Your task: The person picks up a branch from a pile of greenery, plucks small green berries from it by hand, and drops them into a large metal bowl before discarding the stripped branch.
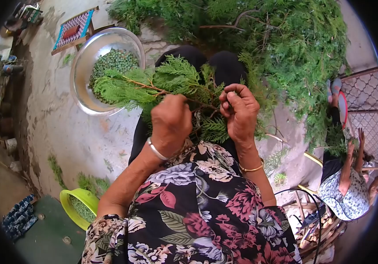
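A leafy evergreen branch (176,70) with flat green sprays and a brown stem lies across my lap. My left hand (170,118) is closed at its stem, back of the hand up, with the fingertips hidden. Just right of the stem, my right hand (241,110) has thumb and fingers pressed together in a pinch; whatever is between them is too small to make out. Left of my knees stands a wide metal basin (81,79), part filled with small green berries (116,64). The tips of the branch hang over the basin's rim.
A large heap of cut evergreen branches (294,57) covers the ground ahead and right. At far right sits another person (345,189), hands raised. A woven stool (72,28) stands behind the basin; a yellow-green tub (72,193) holding green pieces is at lower left.
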A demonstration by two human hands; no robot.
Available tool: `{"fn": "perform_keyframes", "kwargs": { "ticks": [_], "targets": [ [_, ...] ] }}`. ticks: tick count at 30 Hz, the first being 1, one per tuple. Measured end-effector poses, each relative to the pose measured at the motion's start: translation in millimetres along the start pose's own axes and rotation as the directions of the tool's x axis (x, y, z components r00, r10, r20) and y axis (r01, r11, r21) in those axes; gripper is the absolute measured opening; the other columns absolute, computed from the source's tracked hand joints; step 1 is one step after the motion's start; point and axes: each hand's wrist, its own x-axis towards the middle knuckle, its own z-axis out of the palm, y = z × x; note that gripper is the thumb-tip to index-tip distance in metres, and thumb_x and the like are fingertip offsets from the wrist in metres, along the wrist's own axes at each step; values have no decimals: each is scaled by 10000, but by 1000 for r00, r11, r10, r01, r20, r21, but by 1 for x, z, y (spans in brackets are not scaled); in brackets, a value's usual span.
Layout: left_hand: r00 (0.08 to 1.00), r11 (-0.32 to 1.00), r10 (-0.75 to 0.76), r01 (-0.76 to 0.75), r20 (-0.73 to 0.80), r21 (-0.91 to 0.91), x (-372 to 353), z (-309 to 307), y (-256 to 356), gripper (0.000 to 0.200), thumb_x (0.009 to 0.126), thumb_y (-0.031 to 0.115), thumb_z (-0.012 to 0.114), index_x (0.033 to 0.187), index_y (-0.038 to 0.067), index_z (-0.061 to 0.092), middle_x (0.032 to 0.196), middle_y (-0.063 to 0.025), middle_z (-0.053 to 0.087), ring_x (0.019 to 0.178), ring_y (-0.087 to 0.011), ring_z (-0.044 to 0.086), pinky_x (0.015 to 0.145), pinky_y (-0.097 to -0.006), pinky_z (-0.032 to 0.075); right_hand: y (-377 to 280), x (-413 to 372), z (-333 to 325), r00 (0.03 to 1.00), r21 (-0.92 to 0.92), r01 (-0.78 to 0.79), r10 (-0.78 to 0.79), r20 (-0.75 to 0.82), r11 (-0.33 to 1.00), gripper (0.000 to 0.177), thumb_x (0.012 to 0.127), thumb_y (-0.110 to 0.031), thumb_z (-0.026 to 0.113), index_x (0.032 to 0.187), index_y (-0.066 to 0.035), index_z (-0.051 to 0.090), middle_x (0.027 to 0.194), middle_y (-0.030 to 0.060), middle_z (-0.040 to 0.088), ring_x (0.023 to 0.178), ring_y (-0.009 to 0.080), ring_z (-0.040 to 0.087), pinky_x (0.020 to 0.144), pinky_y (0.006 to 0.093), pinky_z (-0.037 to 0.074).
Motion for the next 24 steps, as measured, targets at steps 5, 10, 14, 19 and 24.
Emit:
{"fn": "perform_keyframes", "kwargs": {
  "ticks": [5,10,14,19,24],
  "targets": [
    [722,185,-553,593,416,-783,20,-38,-6,65,780,-29,505,824,-19,552,813,-151,626,629,-178,602,473,-247,483,-8,0,4,999,-183,-44,41,-19,982,78,840,-61,614,900,-19,586,717,14,592,568,42,494,487,177,381],
    [674,25,-439,671,594,-741,12,-44,6,52,807,10,513,838,-17,546,812,-148,626,603,-134,570,425,-206,436,-3,7,27,891,-775,434,-347,294,460,105,798,-75,671,863,-22,608,672,1,578,582,63,523,496,230,405],
    [669,53,-418,693,615,-719,5,-32,6,61,823,40,566,850,-15,565,756,-107,625,549,-88,533,414,-193,390,-1,14,29,857,-776,494,-372,358,393,123,802,-69,643,894,11,627,633,17,554,578,70,508,508,259,412],
    [735,314,-465,658,494,-684,17,-33,19,119,823,29,574,918,-41,585,750,-78,628,547,-63,514,439,-178,384,-15,17,16,995,-228,-79,91,42,971,73,824,-57,614,848,3,648,638,-62,528,527,10,427,434,170,294],
    [820,546,-459,565,343,-619,31,-22,16,163,827,52,579,947,-56,595,736,-59,630,555,-72,523,461,-203,406,-17,11,14,997,-188,-62,69,31,980,71,845,-65,604,847,-10,650,649,-60,536,521,-11,399,434,151,265]
  ]
}}
